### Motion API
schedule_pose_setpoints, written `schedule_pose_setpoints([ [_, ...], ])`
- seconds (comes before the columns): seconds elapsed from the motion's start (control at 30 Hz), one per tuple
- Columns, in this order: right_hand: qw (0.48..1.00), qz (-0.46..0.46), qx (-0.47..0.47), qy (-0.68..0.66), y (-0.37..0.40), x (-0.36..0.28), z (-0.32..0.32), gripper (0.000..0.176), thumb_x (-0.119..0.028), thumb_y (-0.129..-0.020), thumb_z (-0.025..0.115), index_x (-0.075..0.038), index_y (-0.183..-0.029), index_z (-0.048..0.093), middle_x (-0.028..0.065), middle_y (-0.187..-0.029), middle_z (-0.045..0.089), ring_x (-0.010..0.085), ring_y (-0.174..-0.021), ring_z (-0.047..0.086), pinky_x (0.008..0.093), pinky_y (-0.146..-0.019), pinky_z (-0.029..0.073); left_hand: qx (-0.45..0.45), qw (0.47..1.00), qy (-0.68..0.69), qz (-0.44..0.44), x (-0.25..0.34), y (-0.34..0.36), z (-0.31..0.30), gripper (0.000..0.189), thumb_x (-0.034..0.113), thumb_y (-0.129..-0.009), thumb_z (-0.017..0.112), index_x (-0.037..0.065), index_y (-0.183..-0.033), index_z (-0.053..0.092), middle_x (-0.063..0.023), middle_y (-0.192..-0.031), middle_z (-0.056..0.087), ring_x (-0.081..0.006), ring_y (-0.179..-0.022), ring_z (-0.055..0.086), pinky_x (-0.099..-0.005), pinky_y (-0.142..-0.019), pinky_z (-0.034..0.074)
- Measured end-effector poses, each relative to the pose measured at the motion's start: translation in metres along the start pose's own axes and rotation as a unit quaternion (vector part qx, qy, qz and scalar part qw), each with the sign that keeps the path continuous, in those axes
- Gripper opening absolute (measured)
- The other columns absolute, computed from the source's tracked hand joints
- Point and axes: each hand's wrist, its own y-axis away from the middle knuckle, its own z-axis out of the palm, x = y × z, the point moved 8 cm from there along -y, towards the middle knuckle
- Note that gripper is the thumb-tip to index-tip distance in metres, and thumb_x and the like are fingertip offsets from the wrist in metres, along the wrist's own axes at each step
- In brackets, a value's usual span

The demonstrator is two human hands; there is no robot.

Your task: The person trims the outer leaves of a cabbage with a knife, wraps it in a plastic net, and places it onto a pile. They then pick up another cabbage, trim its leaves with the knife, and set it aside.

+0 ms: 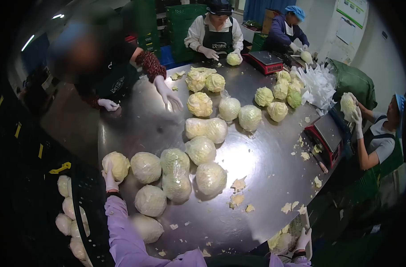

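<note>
My left hand [110, 179], in a white glove, is closed around the near left side of a pale cabbage [116, 165] at the table's left edge. Wrapped cabbages lie just beside it, among them a round one [145, 167] and another nearer me [150, 200]. At the lower right my gloved right hand [303, 239] is at the rim of a white perforated basket [296, 229], its fingers curled over the side. Pale leaves and a cabbage [283, 243] are in that basket. The fingertips of my right hand are partly hidden.
Several more cabbages, wrapped and bare, cover the middle of the metal table [265, 196]. Leaf scraps [239, 184], a knife [321, 164] and red scales [325, 135] lie to the right. Co-workers stand around the far edges; one person's gloved hand [168, 95] reaches over the table.
</note>
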Motion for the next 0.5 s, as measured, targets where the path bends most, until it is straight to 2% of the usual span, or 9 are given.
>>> schedule_pose_setpoints([
  [0.03, 0.999, 0.029, -0.031, -0.025, 0.004, -0.015, 0.014, 0.027, -0.006, -0.091, 0.052, 0.002, -0.116, 0.053, 0.0084, -0.092, 0.06, 0.0121, -0.071, 0.056, 0.0257, -0.063, 0.047, -0.013, 0.997, 0.071, -0.016, -0.009, 0.012, 0.003, 0.066, 0.062, -0.081, 0.06, 0.034, -0.137, 0.04, 0.0012, -0.143, 0.038, -0.0257, -0.131, 0.037, -0.0585, -0.089, 0.04],
  [0.07, 0.991, 0.082, -0.089, -0.06, 0.033, -0.08, 0.037, 0.028, -0.006, -0.091, 0.05, 0.001, -0.118, 0.052, 0.0072, -0.085, 0.059, 0.0082, -0.054, 0.05, 0.0218, -0.047, 0.042, -0.07, 0.992, 0.105, -0.004, -0.009, 0.018, 0.007, 0.066, 0.064, -0.081, 0.057, 0.036, -0.137, 0.039, 0.0025, -0.144, 0.038, -0.0255, -0.132, 0.037, -0.0573, -0.09, 0.039],
  [0.1, 0.985, 0.065, -0.129, -0.093, 0.035, -0.095, 0.054, 0.027, -0.006, -0.091, 0.049, 0.001, -0.117, 0.051, 0.0062, -0.081, 0.058, 0.0055, -0.043, 0.043, 0.0203, -0.037, 0.036, -0.126, 0.982, 0.138, 0.006, -0.006, 0.022, 0.012, 0.065, 0.066, -0.081, 0.054, 0.037, -0.138, 0.039, 0.0038, -0.145, 0.038, -0.0253, -0.132, 0.036, -0.0561, -0.091, 0.039],
  [0.13, 0.977, 0.073, -0.166, -0.114, 0.043, -0.111, 0.07, 0.026, -0.006, -0.092, 0.048, 0.001, -0.117, 0.052, 0.0072, -0.081, 0.059, 0.0066, -0.044, 0.044, 0.0203, -0.04, 0.038, -0.161, 0.975, 0.153, 0.017, -0.001, 0.023, 0.014, 0.066, 0.069, -0.082, 0.052, 0.038, -0.138, 0.038, 0.0039, -0.147, 0.036, -0.0249, -0.134, 0.035, -0.0561, -0.091, 0.038],
  [0.23, 0.928, 0.124, -0.318, -0.153, 0.086, -0.159, 0.12, 0.031, -0.01, -0.096, 0.048, -0.001, -0.126, 0.048, 0.0096, -0.084, 0.062, 0.0095, -0.053, 0.051, 0.0225, -0.049, 0.044, -0.198, 0.972, 0.123, -0.01, 0.036, 0.061, 0.024, 0.073, 0.068, -0.084, 0.051, 0.026, -0.142, 0.037, -0.0031, -0.143, 0.042, -0.0257, -0.128, 0.044, -0.0501, -0.095, 0.043],
  [0.3, 0.875, 0.174, -0.417, -0.171, 0.127, -0.166, 0.146, 0.033, -0.011, -0.097, 0.048, -0.001, -0.129, 0.047, 0.0089, -0.087, 0.065, 0.0089, -0.054, 0.052, 0.0207, -0.05, 0.043, -0.301, 0.948, 0.104, 0.011, 0.058, 0.099, 0.034, 0.069, 0.058, -0.088, 0.054, 0.021, -0.143, 0.034, -0.0044, -0.147, 0.036, -0.0277, -0.128, 0.044, -0.0483, -0.095, 0.046],
  [0.33, 0.861, 0.208, -0.43, -0.178, 0.153, -0.182, 0.154, 0.035, -0.01, -0.095, 0.05, 0.0, -0.128, 0.047, 0.0092, -0.088, 0.065, 0.0084, -0.055, 0.053, 0.0198, -0.05, 0.045, -0.317, 0.943, 0.089, 0.041, 0.069, 0.133, 0.042, 0.075, 0.053, -0.087, 0.06, 0.012, -0.143, 0.032, -0.0087, -0.141, 0.041, -0.0266, -0.123, 0.049, -0.0428, -0.097, 0.046],
  [0.43, 0.803, 0.236, -0.54, -0.089, 0.215, -0.145, 0.175, 0.045, -0.013, -0.094, 0.055, 0.0, -0.135, 0.042, 0.0071, -0.089, 0.064, 0.0071, -0.057, 0.055, 0.0196, -0.053, 0.045, -0.387, 0.918, -0.028, 0.08, 0.072, 0.255, 0.067, 0.075, 0.046, -0.085, 0.065, 0.008, -0.14, 0.033, -0.01, -0.132, 0.047, -0.023, -0.119, 0.05, -0.0382, -0.099, 0.044],
  [0.5, 0.772, 0.226, -0.581, -0.126, 0.235, -0.125, 0.184, 0.046, -0.014, -0.095, 0.055, -0.002, -0.137, 0.041, 0.0058, -0.088, 0.063, 0.0066, -0.056, 0.055, 0.0186, -0.051, 0.044, -0.461, 0.884, -0.036, 0.066, 0.042, 0.317, 0.088, 0.073, 0.039, -0.083, 0.07, 0.006, -0.138, 0.034, -0.0092, -0.126, 0.05, -0.0206, -0.117, 0.05, -0.0359, -0.101, 0.042],
])
